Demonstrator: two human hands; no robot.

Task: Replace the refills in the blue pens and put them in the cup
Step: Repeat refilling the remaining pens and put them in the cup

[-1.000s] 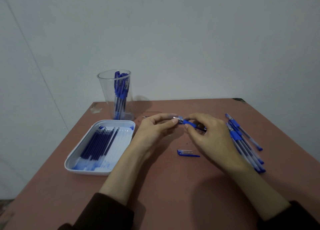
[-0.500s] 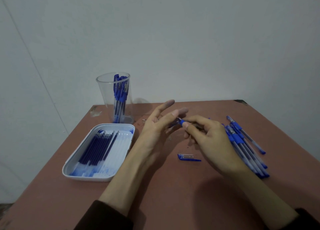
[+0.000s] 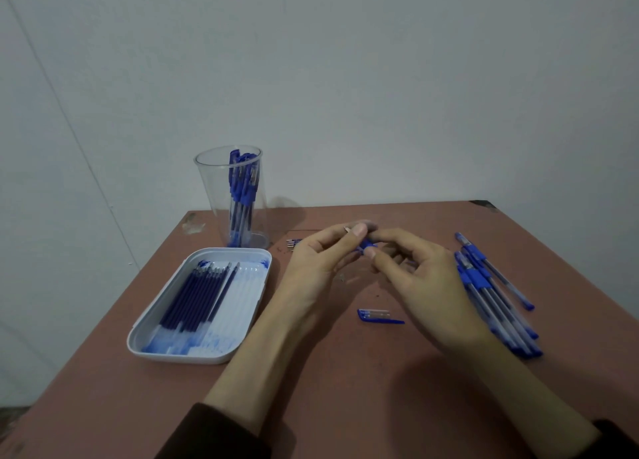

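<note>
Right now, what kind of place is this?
Probably a makeshift workbench in a bare room: worn reddish table against a plain wall, a tray of refills, a clear cup of pens.

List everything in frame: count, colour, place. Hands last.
cup: one, clear, upright at the table's far left
pens in cup: several, blue, standing inside
tray: one, white, left of the hands
refills: one row, count unclear, dark blue, lying in the tray
loose pens: a pile, blue and clear, right of the right hand
cap: one, blue and clear, on the table below the hands
metal bits: a few, beyond the left hand, too small to identify
held pen: one, blue, between both hands
table: one, reddish brown
sleeves: two, dark, bottom edge
left hand: fingers pinch the pen's tip end
right hand: fingers grip its blue section
</note>
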